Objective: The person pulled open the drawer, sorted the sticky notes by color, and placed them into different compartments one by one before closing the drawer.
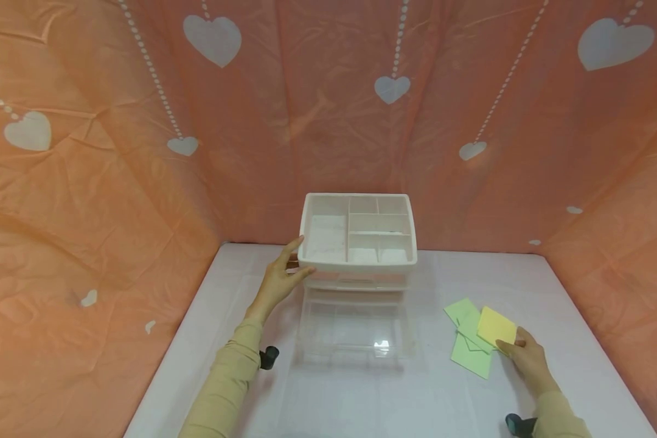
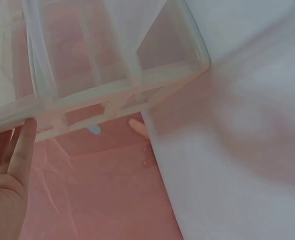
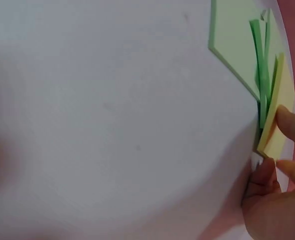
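Observation:
A white plastic drawer organizer [image 1: 328,266] stands at the back middle of the table, its top tray split into compartments. Its clear bottom drawer [image 1: 350,328] is pulled out toward the front. My left hand [image 1: 278,283] touches the organizer's front left corner, fingers at the side and thumb at the front; straight fingers [image 2: 22,150] meet its edge in the left wrist view. At the right, my right hand [image 1: 528,360] pinches a yellow sticky note pad [image 1: 495,325] between thumb and fingers. Beneath and beside this pad lie several light green sticky note pads [image 1: 471,358], partly overlapping.
The white table [image 1: 438,401] is bordered by orange cloth [image 1: 87,213] with white hearts at the left, back and right. A dark device [image 1: 269,358] is on the left wrist, another [image 1: 520,424] on the right.

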`<action>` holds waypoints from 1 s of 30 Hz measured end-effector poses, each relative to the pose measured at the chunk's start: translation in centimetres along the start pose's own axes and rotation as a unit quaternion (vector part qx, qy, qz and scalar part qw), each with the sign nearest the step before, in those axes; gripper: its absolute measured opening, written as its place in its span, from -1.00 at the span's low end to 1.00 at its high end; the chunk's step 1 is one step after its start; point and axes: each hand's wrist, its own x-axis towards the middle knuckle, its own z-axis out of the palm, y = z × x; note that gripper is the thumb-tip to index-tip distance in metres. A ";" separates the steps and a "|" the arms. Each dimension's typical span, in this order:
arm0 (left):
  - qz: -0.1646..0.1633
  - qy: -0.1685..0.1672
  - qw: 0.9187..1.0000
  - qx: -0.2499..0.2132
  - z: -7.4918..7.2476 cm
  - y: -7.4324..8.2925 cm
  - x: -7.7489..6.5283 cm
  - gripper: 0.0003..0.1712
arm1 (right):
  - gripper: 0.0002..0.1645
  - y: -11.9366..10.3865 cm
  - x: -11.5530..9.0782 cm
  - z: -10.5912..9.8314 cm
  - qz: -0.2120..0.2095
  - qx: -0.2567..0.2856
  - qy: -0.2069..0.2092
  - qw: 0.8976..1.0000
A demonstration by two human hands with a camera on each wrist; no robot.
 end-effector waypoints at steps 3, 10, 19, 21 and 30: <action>0.000 -0.005 1.000 0.009 0.0 0.1 0.0 -0.19 | 0.07 -0.1 0.1 -0.5 -0.009 -0.017 -0.036 0.999; 0.009 -0.009 1.000 0.025 0.0 0.0 0.1 -0.21 | 0.02 0.0 0.5 -1.1 -0.034 -0.050 -0.070 0.996; 0.015 0.003 1.000 0.019 0.3 -0.4 0.0 -0.21 | 0.13 -0.3 0.0 -0.2 -0.019 0.004 -0.009 1.000; 0.018 0.003 1.000 0.019 0.3 -0.4 0.0 -0.21 | 0.12 -0.2 -0.2 0.0 -0.015 0.008 0.007 1.000; 0.016 0.003 1.000 0.017 0.3 -0.4 0.0 -0.21 | 0.03 -0.5 -0.9 0.7 0.001 0.007 0.072 0.997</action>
